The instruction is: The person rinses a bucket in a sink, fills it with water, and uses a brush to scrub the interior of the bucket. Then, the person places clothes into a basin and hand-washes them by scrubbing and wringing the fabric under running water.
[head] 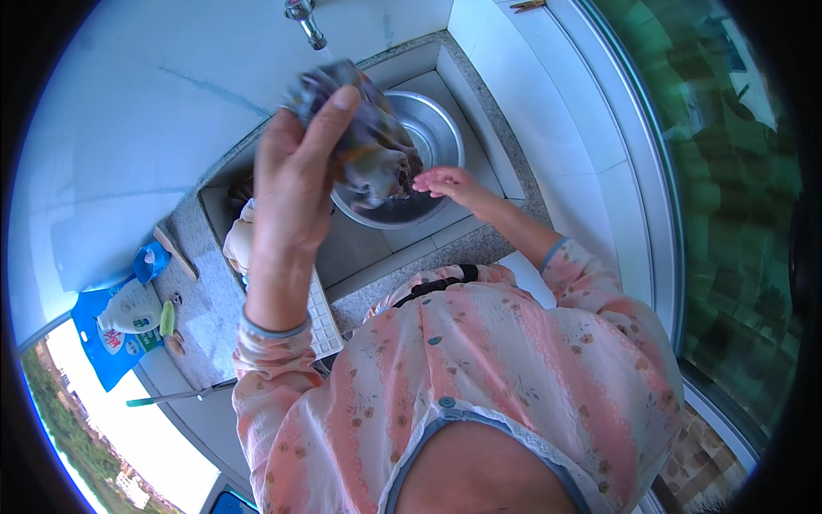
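Observation:
My left hand [289, 167] is raised over the sink, gripping a wet-looking patterned cloth [372, 141] in grey, purple and orange. Motion blurs the cloth, which hangs just below a chrome tap [308, 26]; a thin stream of water seems to come from the spout. Under the cloth a round metal basin [449, 135] rests in the tiled sink [359, 250], partly hidden. Beside the cloth's lower end is my right hand [453, 185], its fingers stretched out and holding nothing. Whether its fingertips touch the cloth is hard to tell.
A pale cloth bundle [239, 238] lies at the sink's left corner, near a white ridged washboard [326, 318]. On the stone ledge [199, 321] are a white bottle [131, 308], a blue bag [103, 347], a green brush [167, 318] and a wooden stick [174, 252]. A glass door [725, 225] stands right.

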